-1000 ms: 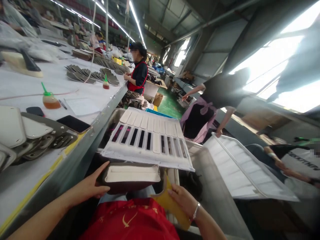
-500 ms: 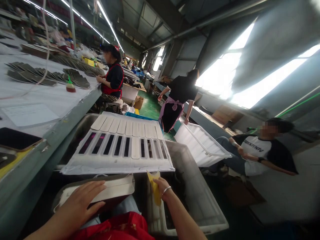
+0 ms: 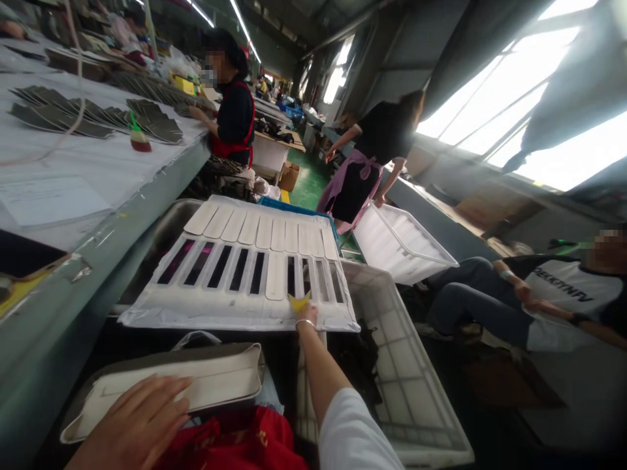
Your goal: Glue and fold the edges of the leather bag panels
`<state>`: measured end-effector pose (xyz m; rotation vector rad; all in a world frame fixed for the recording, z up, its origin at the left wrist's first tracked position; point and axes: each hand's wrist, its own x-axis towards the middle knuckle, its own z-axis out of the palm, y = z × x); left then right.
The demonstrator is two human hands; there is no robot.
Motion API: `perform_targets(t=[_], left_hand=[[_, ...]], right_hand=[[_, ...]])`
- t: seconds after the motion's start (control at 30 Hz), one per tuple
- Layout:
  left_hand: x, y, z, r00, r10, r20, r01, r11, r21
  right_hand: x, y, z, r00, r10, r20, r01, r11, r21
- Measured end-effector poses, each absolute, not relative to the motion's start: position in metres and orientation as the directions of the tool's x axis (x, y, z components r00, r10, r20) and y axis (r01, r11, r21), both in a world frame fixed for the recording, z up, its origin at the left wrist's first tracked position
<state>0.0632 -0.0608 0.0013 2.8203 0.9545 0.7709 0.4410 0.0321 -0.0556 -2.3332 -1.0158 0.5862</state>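
Several left fingers [image 3: 166,388] open on cream panel [image 3: 225,380]; right fingers [image 3: 310,314] closed round yellow piece [image 3: 298,302].

green-tipped bottle [image 3: 140,139] on white tabletop [image 3: 128,171], red-aproned person [image 3: 234,114] at its edge, pink-aproned person [image 3: 379,140]; bright windows [image 3: 578,140]

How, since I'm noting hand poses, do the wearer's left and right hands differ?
The left hand lies open over the long pale-faced piece; the right hand grips the yellow piece. The left hand is low, near the red cloth; the right hand reaches out at the slotted white tray's near edge. Both are bare.
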Motion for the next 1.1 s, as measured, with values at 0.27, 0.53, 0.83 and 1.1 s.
perform_targets(t=[0.27,0.53,0.83,1.1], left_hand=[[0.067,-0.061,0.019,0.68,0.64,0.358,0.597,-0.767,0.236],[0.07,-0.068,0.025,0.635,0.677,0.373,0.599,-0.736,0.315],[0.075,-0.07,0.022,0.615,0.662,0.429,0.577,-0.748,0.328],[0.095,-0.066,0.04,0.6,0.751,0.278,0.608,-0.653,0.452]], right_hand=[[0.372,-0.056,0.025,0.122,0.992,0.027,0.696,-0.066,-0.715],[0.311,-0.12,0.037,-0.17,0.907,0.386,0.725,0.38,-0.574],[0.3,-0.121,0.035,-0.037,0.931,0.364,0.761,0.262,-0.594],[0.288,-0.117,0.03,0.048,0.922,0.383,0.792,0.199,-0.578]])
